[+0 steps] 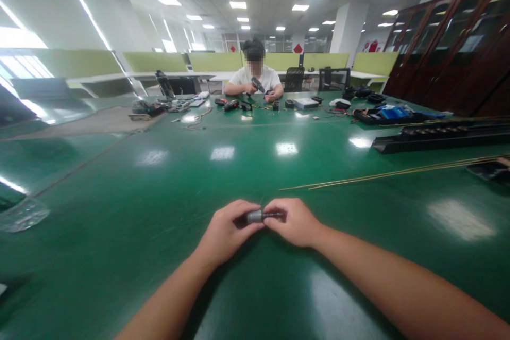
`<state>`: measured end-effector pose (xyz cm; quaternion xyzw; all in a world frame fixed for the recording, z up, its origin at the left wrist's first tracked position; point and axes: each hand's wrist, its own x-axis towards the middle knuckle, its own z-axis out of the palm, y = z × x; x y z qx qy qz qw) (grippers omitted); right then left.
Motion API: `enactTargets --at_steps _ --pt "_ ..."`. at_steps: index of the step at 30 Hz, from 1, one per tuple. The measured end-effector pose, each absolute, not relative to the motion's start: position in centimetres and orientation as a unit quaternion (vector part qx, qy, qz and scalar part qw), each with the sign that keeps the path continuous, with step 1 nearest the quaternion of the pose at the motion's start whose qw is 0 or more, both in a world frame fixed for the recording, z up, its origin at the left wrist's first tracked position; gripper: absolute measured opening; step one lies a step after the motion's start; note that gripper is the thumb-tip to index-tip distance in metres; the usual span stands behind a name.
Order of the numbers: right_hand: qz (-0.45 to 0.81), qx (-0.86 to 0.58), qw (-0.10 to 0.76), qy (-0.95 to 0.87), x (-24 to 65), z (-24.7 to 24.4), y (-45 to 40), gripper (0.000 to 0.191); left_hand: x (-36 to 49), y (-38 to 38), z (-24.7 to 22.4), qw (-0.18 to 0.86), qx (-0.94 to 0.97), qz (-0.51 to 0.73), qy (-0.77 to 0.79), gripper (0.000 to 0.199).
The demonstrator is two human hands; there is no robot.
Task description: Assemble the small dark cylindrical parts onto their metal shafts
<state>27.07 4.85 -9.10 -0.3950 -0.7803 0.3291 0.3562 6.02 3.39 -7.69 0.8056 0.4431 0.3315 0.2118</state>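
Over the green bench (179, 180), the left hand (222, 231) had its grip closed round a grey cylinder (254, 217); the right hand (297, 223) pinched the dark shaft (272, 214) projecting from it; the piece looked rigid, fairly light, perhaps slick, and best held by the cylinder's body.

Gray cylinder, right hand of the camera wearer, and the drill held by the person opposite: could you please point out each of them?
Gray cylinder (255, 216): head view, on the middle of its side.
Right hand (298, 223): head view, on the middle of the hand.
Drill (258, 85): head view, on its dark body.
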Motion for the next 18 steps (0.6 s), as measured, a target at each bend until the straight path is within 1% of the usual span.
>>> enactTargets --at_steps 14,18 --pt "0.332 -0.393 0.363 -0.777 27.10 -9.31 5.01 0.014 5.85 3.57 -7.93 0.219 0.802 0.322 0.452 0.023" --pt "0.358 -0.397 0.363 -0.763 27.17 -9.31 5.10 0.014 5.75 3.53 -8.04 0.217 0.799 0.328 0.454 0.024"
